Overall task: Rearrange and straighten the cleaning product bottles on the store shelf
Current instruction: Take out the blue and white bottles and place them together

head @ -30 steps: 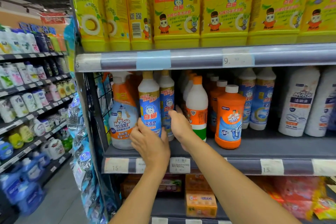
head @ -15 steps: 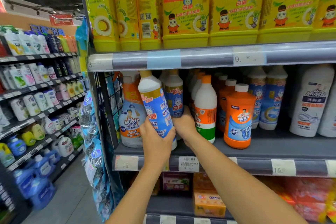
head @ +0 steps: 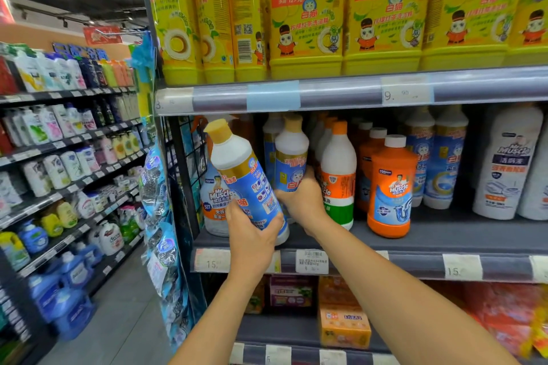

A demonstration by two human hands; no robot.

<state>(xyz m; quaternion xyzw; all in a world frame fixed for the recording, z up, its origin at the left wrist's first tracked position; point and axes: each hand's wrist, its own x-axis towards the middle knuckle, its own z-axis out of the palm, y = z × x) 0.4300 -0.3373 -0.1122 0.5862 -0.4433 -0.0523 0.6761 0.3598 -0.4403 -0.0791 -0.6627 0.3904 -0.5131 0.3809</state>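
My left hand (head: 255, 234) grips a blue-labelled cleaner bottle (head: 241, 175) with a yellow cap, lifted off the middle shelf (head: 415, 231) and tilted with its top to the left. My right hand (head: 302, 195) holds the lower part of a second bottle of the same kind (head: 292, 157), which stands upright just behind. To its right stand a white bottle with an orange cap (head: 338, 169) and an orange drain-cleaner bottle (head: 391, 187). A Mr Muscle spray bottle (head: 215, 201) stands at the shelf's left end, partly hidden by the tilted bottle.
Big yellow detergent jugs (head: 308, 18) fill the shelf above. More blue bottles (head: 436, 157) and white Mr Muscle bottles (head: 510, 163) stand to the right. Orange boxes (head: 344, 326) lie on the lower shelf. An aisle with other shelving (head: 68, 151) opens at the left.
My left hand has lifted the front blue bottle off the shelf and tilted it leftward. My right hand has closed round the bottle behind it.
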